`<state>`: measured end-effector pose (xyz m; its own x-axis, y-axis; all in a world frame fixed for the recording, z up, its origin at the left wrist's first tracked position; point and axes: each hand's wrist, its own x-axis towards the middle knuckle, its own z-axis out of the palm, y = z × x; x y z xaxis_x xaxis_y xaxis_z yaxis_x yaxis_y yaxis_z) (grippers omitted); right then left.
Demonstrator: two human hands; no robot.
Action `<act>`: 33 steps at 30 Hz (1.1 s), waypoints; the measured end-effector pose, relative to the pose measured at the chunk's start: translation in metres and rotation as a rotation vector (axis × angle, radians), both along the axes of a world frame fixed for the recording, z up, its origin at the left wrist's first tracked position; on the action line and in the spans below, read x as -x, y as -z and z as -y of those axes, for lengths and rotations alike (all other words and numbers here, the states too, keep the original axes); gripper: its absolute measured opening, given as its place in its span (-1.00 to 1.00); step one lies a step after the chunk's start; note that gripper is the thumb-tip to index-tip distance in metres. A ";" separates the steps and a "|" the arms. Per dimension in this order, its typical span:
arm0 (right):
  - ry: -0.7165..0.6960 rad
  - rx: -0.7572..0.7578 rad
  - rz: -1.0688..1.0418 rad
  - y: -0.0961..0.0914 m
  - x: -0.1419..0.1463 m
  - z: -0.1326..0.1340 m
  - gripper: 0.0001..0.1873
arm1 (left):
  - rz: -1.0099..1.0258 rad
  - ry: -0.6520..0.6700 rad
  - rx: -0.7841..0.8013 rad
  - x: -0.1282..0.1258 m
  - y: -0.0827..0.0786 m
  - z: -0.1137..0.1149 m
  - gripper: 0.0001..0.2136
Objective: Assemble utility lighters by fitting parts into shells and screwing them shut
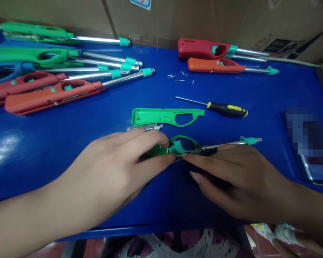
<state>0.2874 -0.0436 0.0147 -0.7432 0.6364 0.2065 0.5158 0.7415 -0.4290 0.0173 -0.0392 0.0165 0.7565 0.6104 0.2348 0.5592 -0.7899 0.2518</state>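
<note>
A green gas lighter (190, 139) lies opened up in front of me, with its inner parts, a teal trigger (179, 146) and thin wires showing. My left hand (118, 161) is closed on the handle end of its casing, thumb and index finger pinching near the trigger. From the other side my right hand (239, 175) holds the lighter, index fingertip against the casing edge below the trigger and thumb apart. Its metal tube (226, 144) runs right to a teal tip. Just behind lies the loose green casing half (150, 116). A clear fuel tank (145, 127) is partly hidden by my left hand.
A black-and-yellow screwdriver (227, 109) and several small screws (181, 80) lie further back. Several lighters (54, 95) are grouped at the left, with red (201, 48) and orange (215, 65) ones at back right. A phone-like device (309, 150) sits right; cardboard (161, 21) stands behind.
</note>
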 end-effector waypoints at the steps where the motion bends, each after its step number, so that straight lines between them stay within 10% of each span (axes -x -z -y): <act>1: 0.005 0.022 -0.012 0.000 0.000 0.000 -0.74 | 0.001 -0.001 -0.004 0.000 0.000 0.000 -0.70; 33: 0.014 -0.016 0.028 -0.001 0.000 0.000 -0.74 | 0.018 0.007 0.000 0.000 -0.001 -0.001 -0.71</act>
